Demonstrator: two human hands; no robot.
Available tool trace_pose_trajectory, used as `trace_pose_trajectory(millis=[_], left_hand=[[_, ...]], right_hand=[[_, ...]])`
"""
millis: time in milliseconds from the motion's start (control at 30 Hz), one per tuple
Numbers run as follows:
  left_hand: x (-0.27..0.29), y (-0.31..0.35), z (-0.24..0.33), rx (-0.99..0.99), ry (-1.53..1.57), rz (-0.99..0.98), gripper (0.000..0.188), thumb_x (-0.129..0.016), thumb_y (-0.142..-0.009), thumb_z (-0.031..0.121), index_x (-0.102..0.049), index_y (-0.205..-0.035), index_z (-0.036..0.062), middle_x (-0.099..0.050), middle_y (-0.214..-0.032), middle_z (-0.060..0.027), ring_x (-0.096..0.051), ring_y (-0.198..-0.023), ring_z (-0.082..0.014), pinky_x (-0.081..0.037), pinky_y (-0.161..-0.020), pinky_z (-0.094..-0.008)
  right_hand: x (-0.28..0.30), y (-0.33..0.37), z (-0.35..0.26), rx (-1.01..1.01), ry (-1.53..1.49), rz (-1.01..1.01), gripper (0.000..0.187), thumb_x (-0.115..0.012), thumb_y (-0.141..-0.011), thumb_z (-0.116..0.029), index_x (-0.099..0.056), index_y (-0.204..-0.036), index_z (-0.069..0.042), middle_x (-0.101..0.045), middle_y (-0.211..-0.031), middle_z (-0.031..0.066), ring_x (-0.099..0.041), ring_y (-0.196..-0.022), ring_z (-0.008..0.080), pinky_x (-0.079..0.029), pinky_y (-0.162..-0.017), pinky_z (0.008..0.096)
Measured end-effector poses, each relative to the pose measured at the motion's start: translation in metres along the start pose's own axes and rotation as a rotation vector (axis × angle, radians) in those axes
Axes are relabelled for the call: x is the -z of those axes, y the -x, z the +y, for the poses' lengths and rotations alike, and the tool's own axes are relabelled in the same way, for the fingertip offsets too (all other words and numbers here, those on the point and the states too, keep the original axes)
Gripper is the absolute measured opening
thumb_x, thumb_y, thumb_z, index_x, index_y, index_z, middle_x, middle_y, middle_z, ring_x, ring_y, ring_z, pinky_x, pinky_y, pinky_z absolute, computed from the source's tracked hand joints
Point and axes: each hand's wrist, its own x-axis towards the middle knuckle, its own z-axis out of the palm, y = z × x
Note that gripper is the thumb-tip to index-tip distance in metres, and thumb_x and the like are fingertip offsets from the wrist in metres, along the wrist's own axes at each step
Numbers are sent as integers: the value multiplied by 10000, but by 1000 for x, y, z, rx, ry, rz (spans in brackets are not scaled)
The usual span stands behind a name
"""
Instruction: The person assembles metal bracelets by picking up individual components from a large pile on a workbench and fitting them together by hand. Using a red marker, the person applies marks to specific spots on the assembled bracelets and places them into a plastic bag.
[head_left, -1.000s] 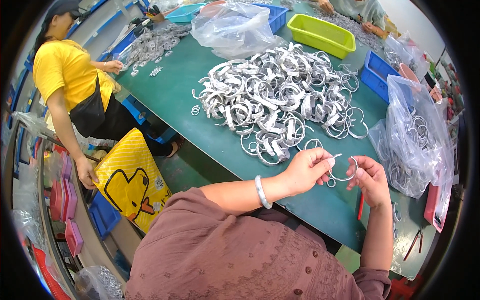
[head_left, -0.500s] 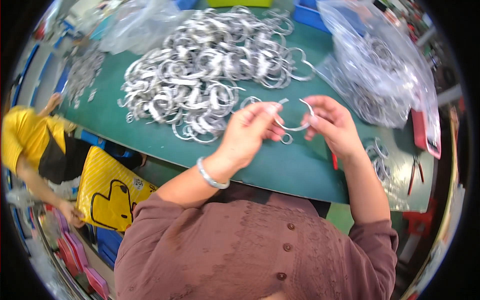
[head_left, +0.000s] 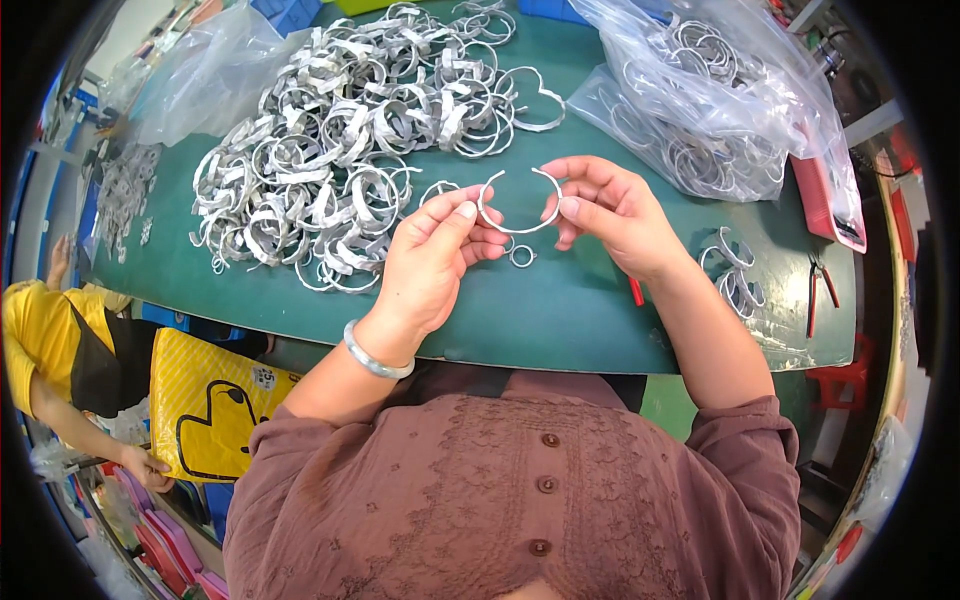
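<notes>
Between my hands is a thin silver open bangle (head_left: 520, 229), its gap turned away from me. My left hand (head_left: 436, 243) pinches one side of it between thumb and fingers, and my right hand (head_left: 607, 212) pinches the other side. Just below the bangle, a small metal ring (head_left: 521, 256) lies on the green table (head_left: 560, 320). Beyond my left hand spreads a big heap of silver open bangles (head_left: 330, 150). To the right of my right forearm, several loose bangles (head_left: 735, 270) rest on the table.
Pliers with red handles (head_left: 820, 295) lie at the right edge. A clear plastic bag of bangles (head_left: 700, 110) and a pink tray (head_left: 825, 200) stand back right. A red-handled tool (head_left: 636, 291) lies beside my right wrist. At left, a person in yellow (head_left: 45, 350) holds a yellow bag (head_left: 215, 410).
The view has shifted, so the table's things sit further left. The bangle has turned and now shows as a rounder open loop, still held by both hands.
</notes>
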Motion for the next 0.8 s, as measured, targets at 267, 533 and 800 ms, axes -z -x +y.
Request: trace_pose_trajectory(millis=[267,533,800], left_hand=[[0,2,2,-4,-14,7,250,-454,-892,132,-526,-1095,5,-583,-952,-88,-568,-777,-156,-464,-702,-275],[-1,1,3,-10,-21,10,253,-452,-890,124,-523,-1102,5,-583,-961,-88,-569,-780,-150,-460,-699,-264],[-1,1,4,13,-18,16,251,-454,-886,118,-525,-1100,8,-584,-954,-80,-571,-779,-143,-459,-698,-258]], right_hand=[[0,0,2,3,6,-12,296,-512,-831,-46,-483,-1117,23,-588,-835,57,-524,-633,87,-476,-605,241],[3,-1,4,8,9,-13,303,-522,-834,-79,-498,-1119,23,-592,-847,49,-533,-643,87,-485,-619,249],[1,-2,3,-22,14,19,296,-524,-830,-60,-494,-1107,43,-605,-843,65,-530,-619,83,-484,-599,243]])
